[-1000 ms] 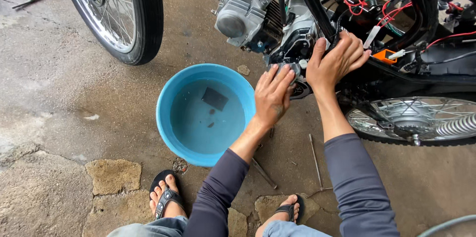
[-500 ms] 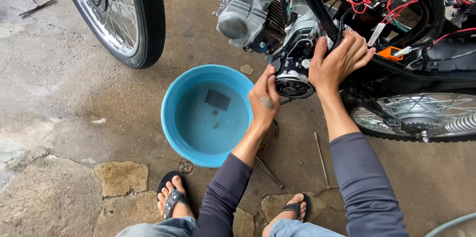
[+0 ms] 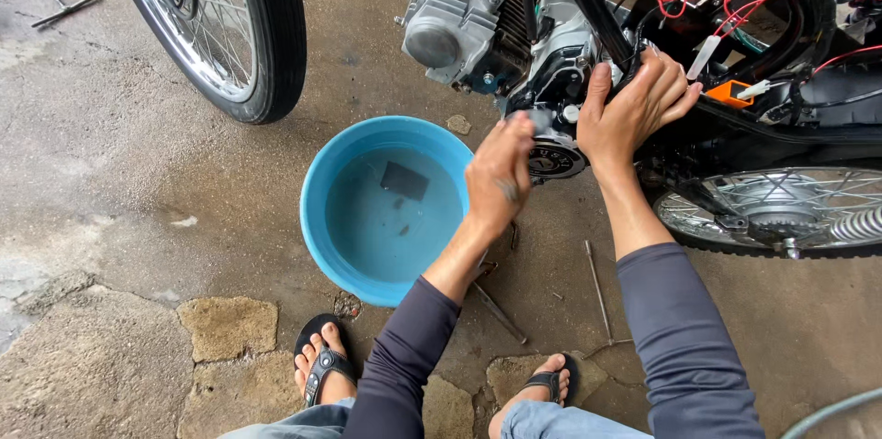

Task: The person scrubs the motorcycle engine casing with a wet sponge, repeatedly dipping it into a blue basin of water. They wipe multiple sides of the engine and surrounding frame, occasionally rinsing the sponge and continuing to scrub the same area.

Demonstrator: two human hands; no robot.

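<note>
Left hand [image 3: 501, 177] curled on round engine cover [image 3: 554, 160], right hand [image 3: 636, 108] spread on casing; could drop into blue basin [image 3: 317, 219].

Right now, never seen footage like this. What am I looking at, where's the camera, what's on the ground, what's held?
There is one view, from a camera worn on a person's head, looking down at their own arms and sandalled feet. They crouch beside a stripped motorcycle lying on its side on wet concrete. The left hand is at a round engine side cover; its fingers are hidden, so I cannot tell if it grips anything. The right hand lies open against the black frame above the engine. On the ground sit a blue basin of water with a dark square piece sunk in it, and thin metal rods near the feet. The front wheel is at upper left.
</note>
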